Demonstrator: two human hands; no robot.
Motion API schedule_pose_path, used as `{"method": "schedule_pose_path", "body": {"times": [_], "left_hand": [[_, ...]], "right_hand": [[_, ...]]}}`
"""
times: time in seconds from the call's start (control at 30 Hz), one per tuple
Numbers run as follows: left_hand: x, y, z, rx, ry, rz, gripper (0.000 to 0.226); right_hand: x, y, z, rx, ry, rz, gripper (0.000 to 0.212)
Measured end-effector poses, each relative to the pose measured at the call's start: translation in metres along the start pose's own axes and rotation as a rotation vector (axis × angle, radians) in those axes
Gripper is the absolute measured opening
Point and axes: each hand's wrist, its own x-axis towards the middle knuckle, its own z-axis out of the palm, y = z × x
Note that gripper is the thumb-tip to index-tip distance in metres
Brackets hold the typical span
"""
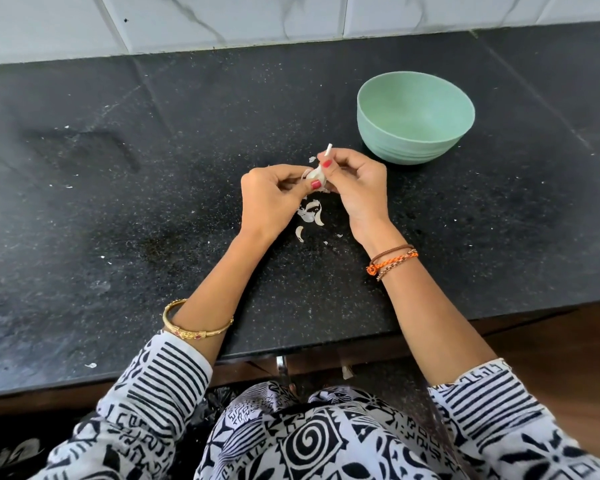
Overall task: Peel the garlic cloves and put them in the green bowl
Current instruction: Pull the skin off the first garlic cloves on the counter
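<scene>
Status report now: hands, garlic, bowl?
Left hand and right hand both grip garlic clove, peeling. Green bowl looks empty. Skins on counter.

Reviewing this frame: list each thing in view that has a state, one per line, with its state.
Garlic: held off the counter between both hands, partly peeled.
Left hand: fingers curled, gripping the garlic.
Right hand: fingers pinching a strip of skin at the garlic's top.
Green bowl: upright on the counter, nothing visible inside.
Peels: loose on the counter, below the hands.
</scene>
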Motion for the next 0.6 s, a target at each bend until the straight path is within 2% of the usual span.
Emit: {"method": "schedule_pose_path", "body": {"times": [0.2,0.43,0.6], "left_hand": [[-0.001,-0.004,0.004,-0.082,-0.014,-0.006,0.018],[-0.005,0.000,0.012,-0.210,0.047,-0.056,0.018],[-0.003,-0.003,0.009,-0.214,0.149,-0.071,0.018]], "right_hand": [[0.003,0.003,0.004,0.006,0.033,-0.071,0.030],[0.000,0.000,0.010,0.093,0.072,-0.083,0.028],[0.001,-0.001,0.001,0.138,-0.106,0.000,0.016]]}}
